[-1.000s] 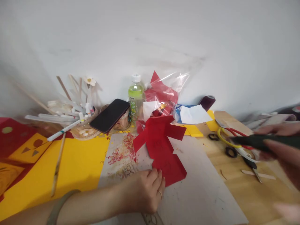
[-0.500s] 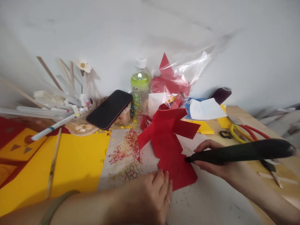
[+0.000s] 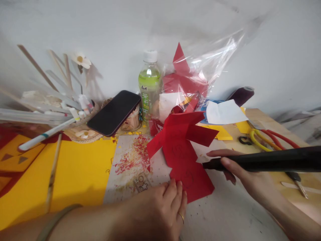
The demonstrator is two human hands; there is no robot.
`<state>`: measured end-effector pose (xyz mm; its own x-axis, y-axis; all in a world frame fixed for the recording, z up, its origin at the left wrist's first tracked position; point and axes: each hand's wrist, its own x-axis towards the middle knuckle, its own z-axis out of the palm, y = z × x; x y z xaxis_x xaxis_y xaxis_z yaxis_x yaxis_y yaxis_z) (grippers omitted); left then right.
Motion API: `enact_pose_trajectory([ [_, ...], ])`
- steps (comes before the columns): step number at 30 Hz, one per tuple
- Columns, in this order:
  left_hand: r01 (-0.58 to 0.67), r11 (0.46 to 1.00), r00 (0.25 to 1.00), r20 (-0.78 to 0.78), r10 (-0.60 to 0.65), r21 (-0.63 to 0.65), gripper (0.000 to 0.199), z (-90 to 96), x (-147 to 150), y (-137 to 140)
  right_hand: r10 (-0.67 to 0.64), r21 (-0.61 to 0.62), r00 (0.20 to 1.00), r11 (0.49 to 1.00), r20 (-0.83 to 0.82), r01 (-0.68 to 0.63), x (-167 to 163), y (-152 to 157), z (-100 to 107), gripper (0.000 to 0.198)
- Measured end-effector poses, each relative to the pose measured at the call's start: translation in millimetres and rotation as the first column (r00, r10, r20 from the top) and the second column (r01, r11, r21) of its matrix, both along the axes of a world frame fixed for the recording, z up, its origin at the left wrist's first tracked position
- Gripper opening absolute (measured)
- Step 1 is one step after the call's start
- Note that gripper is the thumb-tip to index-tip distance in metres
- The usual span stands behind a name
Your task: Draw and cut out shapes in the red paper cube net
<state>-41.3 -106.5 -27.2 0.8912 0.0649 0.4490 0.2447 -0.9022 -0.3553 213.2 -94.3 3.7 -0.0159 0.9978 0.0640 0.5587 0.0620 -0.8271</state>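
A cut and creased red paper piece (image 3: 198, 185) lies on a grey-white board (image 3: 220, 214), its narrow flaps standing up and dark outlines drawn on its panels. My left hand (image 3: 160, 204) rests on its lower left edge, fingers extended side by side; the thumb is hidden. In my right hand (image 3: 240, 170) is a thick black pen-shaped tool (image 3: 276, 160), gripped near its narrow end. Its tip is at the paper's right edge; whether they touch I cannot tell. A small clear stamp (image 3: 141, 182) lies beside my left wrist.
Yellow paper (image 3: 82, 170) and a thin stick (image 3: 53, 170) cover the left. Behind stand a phone (image 3: 115, 112), a drink bottle (image 3: 149, 87) and a clear bag (image 3: 213, 73) around red paper. Scissors (image 3: 264, 139) lie right; markers (image 3: 47, 134) stick out at far left.
My view has shifted slightly. The black tool's tip has drawn to the right edge of the red paper, and my right hand's grip has turned. My left hand stays on the paper.
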Motion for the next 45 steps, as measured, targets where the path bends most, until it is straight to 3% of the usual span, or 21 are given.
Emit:
enact_pose_trajectory([
  [3,-0.016,1.000,1.000,0.014,0.017,-0.020,0.034,0.8,0.6,-0.9,0.002,0.062,0.988,0.998,-0.156,0.007,3.1,-4.8,1.5,0.033],
  [6,-0.040,0.999,0.999,0.016,0.041,-0.023,0.034,1.8,2.0,-1.2,0.033,-0.004,0.976,0.999,-0.214,-0.034,-5.2,-5.7,6.8,0.030],
  [13,-0.044,0.999,0.999,0.005,0.044,-0.029,0.033,1.7,1.9,-1.6,0.158,0.025,0.987,0.987,-0.001,-0.158,-34.9,1.3,11.7,0.014],
  [16,-0.029,0.999,1.000,-0.003,0.029,-0.026,0.033,3.4,1.1,-1.4,0.212,0.017,0.977,0.977,0.004,-0.212,-38.3,0.3,9.3,0.013],
  [22,-0.024,0.999,1.000,0.005,0.024,-0.045,0.034,7.0,0.7,1.8,0.212,-0.181,0.963,0.954,-0.164,-0.240,-30.4,-2.9,-6.1,0.025],
  [25,-0.020,0.999,1.000,0.007,0.021,-0.049,0.036,7.1,0.4,3.2,0.195,-0.057,0.975,0.978,-0.108,-0.202,-30.3,-1.7,-14.9,0.017],
  [27,-0.005,0.998,1.000,0.001,0.005,-0.055,0.036,6.9,0.1,4.0,0.145,0.080,0.989,0.987,-0.034,-0.142,-34.6,-2.0,-17.2,0.018],
  [29,0.010,0.998,1.000,-0.010,-0.011,-0.058,0.036,6.9,-0.4,4.9,0.089,0.138,0.996,0.986,0.013,-0.090,-40.4,-3.7,-16.4,0.020],
  [31,0.021,0.998,1.000,-0.008,-0.022,-0.064,0.034,6.9,-1.2,6.5,0.079,0.130,0.996,0.988,0.034,-0.083,-44.8,-6.0,-14.6,0.016],
  [36,0.042,0.994,0.999,-0.028,-0.045,-0.104,0.030,6.8,-4.5,12.7,0.261,0.104,0.954,0.955,0.150,-0.277,-44.4,-7.6,-17.1,0.008],
  [45,0.025,0.993,0.998,-0.056,-0.031,-0.118,0.027,7.4,-6.3,11.9,0.346,0.110,0.909,0.919,0.233,-0.378,-42.8,-9.2,-20.5,0.014],
])
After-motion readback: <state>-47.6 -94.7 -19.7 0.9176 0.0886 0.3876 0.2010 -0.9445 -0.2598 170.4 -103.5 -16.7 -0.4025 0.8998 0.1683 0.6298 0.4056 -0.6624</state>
